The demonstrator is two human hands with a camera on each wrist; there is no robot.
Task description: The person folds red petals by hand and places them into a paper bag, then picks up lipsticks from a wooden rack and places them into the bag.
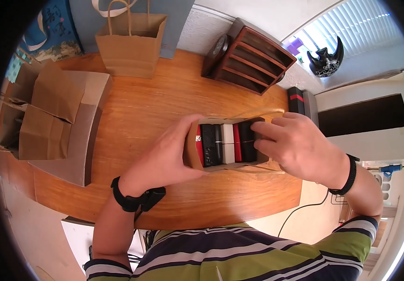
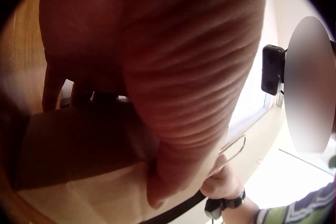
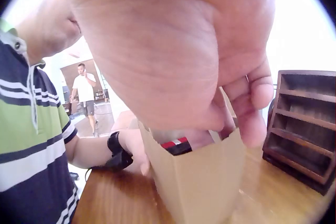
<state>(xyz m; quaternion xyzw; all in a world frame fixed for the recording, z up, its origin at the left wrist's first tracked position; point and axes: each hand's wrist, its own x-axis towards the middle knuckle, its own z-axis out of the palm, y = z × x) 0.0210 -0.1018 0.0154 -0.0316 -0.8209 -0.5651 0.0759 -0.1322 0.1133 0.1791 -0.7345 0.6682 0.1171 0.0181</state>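
Note:
A brown paper bag (image 1: 192, 152) stands on the table, its open top facing up. Packed in a row inside are slim boxes: a black box with a textured face (image 1: 210, 152), a white box (image 1: 228, 145), narrow red ones, and a black box (image 1: 246, 143) at the right end. My left hand (image 1: 166, 157) grips the bag's left end, thumb along the near side and fingers at the far side. At the opposite end, my right hand (image 1: 293, 145) reaches over the rim with bent fingers and thumb on the end black box; their tips are partly hidden.
Folded paper bags (image 1: 47, 117) lie on a cardboard box (image 1: 87, 150) at the left. Another paper bag (image 1: 131, 56) stands at the back, beside a dark wooden shelf (image 1: 253, 61). A black box with a red band (image 1: 296, 100) sits at right. A person (image 3: 84, 92) stands far behind.

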